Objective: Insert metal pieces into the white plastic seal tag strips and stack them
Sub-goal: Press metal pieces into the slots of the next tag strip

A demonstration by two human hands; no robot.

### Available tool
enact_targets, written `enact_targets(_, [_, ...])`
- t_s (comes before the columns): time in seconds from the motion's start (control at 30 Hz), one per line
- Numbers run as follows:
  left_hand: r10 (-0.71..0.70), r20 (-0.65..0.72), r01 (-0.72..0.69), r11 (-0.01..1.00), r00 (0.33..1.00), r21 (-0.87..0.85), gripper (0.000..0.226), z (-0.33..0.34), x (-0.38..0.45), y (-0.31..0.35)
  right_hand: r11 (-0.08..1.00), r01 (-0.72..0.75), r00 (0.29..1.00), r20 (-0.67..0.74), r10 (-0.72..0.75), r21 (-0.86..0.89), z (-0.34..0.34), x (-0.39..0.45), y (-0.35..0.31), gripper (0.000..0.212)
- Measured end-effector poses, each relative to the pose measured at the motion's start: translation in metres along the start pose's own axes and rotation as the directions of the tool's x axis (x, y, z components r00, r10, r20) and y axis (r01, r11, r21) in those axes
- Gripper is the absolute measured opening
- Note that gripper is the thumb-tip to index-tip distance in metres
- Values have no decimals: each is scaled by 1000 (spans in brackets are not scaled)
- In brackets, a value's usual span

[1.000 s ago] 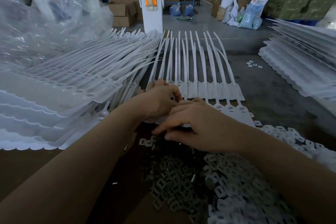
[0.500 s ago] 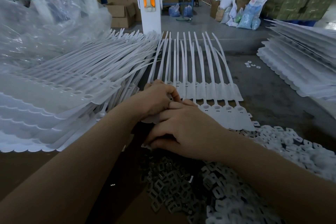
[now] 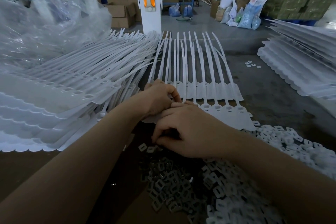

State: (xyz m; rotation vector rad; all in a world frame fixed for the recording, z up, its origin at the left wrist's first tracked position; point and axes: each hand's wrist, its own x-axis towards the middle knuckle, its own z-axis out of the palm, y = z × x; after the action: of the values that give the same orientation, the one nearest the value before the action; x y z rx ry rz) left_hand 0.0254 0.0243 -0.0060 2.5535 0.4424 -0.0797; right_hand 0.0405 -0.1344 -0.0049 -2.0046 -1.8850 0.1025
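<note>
1. Left hand (image 3: 160, 99): fingers curled, pinching the near-left end of the seal tag strips (image 3: 203, 82) at the tabletop's middle.
2. Right hand (image 3: 192, 131): fingertips curled down at the metal pieces (image 3: 169, 185) heaped by the near edge; what it holds, cannot tell.
3. Stacked strips (image 3: 60, 100) at the left edge.

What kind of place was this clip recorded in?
Most likely a factory assembly floor: big stacks of white seal strips, a heap of loose metal pieces on the workbench, and cardboard boxes and sacks behind.
</note>
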Motion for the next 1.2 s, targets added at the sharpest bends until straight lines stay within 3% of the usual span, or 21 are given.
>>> enact_targets(0.1, [8,-8,-8,1000,1000,-11,14,1,1,-1,973,-86,996,57,75,214,-15,-7,7,12])
enact_targets(0.2, [11,-14,-11,1000,1000,-18,13,1,1,-2,968,-145,988,78,131,206,-24,-14,17,11])
enact_targets(0.33, [18,-28,-17,1000,999,10,21,-1,-7,4,939,-232,943,-180,281,253,-22,-15,26,11])
enact_targets(0.43, [110,-137,-93,988,985,123,22,-8,-15,15,852,-360,806,-334,489,379,-19,-13,34,14])
enact_targets(0.47, [156,-105,-143,982,982,122,21,-12,-20,20,814,-402,754,-353,554,419,-18,-12,37,15])
enact_targets(0.53, [259,87,-264,963,962,53,17,-16,-32,36,734,-449,668,-355,655,509,-18,-13,42,17])
enact_targets(0.6, [379,273,-385,922,884,-32,18,-6,-46,54,665,-437,603,-351,716,605,-20,-14,47,17])
enact_targets(0.7, [513,361,-527,847,779,-69,25,18,-54,72,635,-412,549,-379,745,653,-23,-16,52,15])
enact_targets(0.9, [492,306,-469,871,815,-148,12,23,-50,68,627,-414,560,-358,747,660,-22,-18,52,13])
enact_targets(1.1, [274,304,-179,935,913,-306,5,3,-41,52,628,-399,594,-333,732,669,-26,-20,52,10])
enact_targets(1.2, [175,349,-46,937,921,-348,4,-6,-35,41,638,-398,680,-255,687,659,-30,-23,50,12])
